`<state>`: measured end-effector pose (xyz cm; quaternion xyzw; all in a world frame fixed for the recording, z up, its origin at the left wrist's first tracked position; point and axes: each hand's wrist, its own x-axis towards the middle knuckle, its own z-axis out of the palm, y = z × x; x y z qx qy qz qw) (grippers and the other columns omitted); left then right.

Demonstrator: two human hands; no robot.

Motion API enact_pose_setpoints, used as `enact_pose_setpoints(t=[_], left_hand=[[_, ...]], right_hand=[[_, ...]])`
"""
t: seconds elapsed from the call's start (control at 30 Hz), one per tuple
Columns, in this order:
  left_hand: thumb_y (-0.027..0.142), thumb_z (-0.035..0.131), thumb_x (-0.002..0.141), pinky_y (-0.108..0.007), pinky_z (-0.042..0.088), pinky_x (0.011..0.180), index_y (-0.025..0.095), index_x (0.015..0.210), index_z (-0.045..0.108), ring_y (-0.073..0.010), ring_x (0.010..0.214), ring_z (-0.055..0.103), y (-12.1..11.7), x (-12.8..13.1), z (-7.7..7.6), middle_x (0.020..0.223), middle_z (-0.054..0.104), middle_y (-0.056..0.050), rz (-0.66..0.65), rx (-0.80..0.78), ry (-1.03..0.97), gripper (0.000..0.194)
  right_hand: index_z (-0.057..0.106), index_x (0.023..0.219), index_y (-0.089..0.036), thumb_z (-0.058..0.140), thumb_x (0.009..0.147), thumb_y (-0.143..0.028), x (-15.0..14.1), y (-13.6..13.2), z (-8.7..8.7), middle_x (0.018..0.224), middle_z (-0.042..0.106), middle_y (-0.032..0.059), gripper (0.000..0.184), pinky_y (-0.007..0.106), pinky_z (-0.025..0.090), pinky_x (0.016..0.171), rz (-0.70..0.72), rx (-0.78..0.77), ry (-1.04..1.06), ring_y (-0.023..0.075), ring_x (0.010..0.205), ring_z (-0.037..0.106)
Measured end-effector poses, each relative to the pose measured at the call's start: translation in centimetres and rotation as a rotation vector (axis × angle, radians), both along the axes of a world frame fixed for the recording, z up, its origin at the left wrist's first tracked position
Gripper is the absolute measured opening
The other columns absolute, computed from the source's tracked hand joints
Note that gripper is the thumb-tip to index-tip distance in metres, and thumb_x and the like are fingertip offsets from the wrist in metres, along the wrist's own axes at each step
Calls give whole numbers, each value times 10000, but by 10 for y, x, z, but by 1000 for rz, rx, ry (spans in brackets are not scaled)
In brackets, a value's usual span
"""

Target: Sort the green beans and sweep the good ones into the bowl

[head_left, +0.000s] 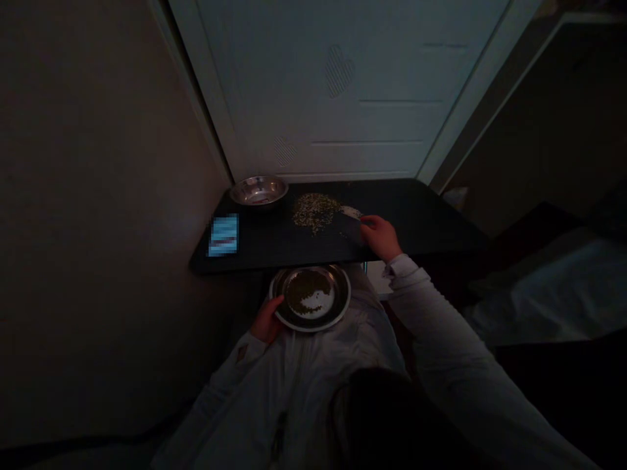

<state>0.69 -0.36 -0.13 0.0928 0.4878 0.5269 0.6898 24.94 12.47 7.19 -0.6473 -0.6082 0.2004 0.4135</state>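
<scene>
My left hand [267,321] grips the left rim of a round metal bowl [344,301], thumb over the edge. The bowl rests over my lap, just below the table's front edge. Small dark green grains [306,285] cover much of its bottom, with a bare shiny patch toward the front. My right hand [379,235] is closed above the black table, pinching a pale, flat, spoon-like utensil [350,212]. The utensil's far end touches the right side of a mixed heap of pale and greenish grains [313,210]. Dim light hides the finer detail.
A second metal bowl [259,190] stands at the black table's [411,222] back left corner. In front of it lies a phone with a lit, blurred screen [224,235]. A white panelled door [367,78] rises behind the table, and a wall [108,196] runs along the left.
</scene>
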Motion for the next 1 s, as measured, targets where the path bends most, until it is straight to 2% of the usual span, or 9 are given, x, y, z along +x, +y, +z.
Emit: enact_pose_setpoints(t=[0.3, 0.5, 0.6, 0.7, 1.0], left_hand=[[173, 545, 659, -308, 402, 894, 138, 751, 626, -223, 1040, 518, 0, 1, -2, 816, 691, -66, 0, -3, 20, 128], [174, 528, 678, -310, 406, 887, 167, 669, 624, -219, 1015, 535, -1, -1, 1, 692, 688, -44, 11, -31, 30, 97], [189, 527, 682, -307, 400, 888, 174, 681, 631, -215, 1004, 543, 0, -2, 1, 708, 690, -46, -17, -7, 3, 105], [191, 514, 691, -303, 404, 882, 158, 713, 639, -217, 990, 551, 1, -3, 0, 731, 691, -54, -23, -4, 0, 130], [177, 514, 694, -302, 423, 862, 156, 719, 632, -207, 952, 571, 3, -3, -2, 696, 685, -41, -10, -11, 11, 122]], right_hand=[[576, 936, -141, 443, 666, -243, -15, -1, 1, 523, 578, -7, 317, 248, 426, 570, 68, 0, 13, 125, 530, 533], [533, 1023, -118, 441, 687, -277, 4, 3, 0, 552, 588, 10, 382, 264, 428, 570, -8, 58, 67, 135, 531, 530], [521, 1049, -103, 440, 699, -304, 16, 4, -2, 570, 593, 25, 412, 283, 430, 605, -70, 84, 40, 147, 564, 537], [533, 1039, -108, 443, 701, -311, 19, 1, -4, 581, 595, 27, 404, 285, 427, 612, -63, 71, 14, 150, 576, 540], [536, 1038, -119, 417, 734, -299, 8, -6, -2, 628, 618, 42, 373, 281, 422, 643, -46, 80, -138, 157, 627, 559]])
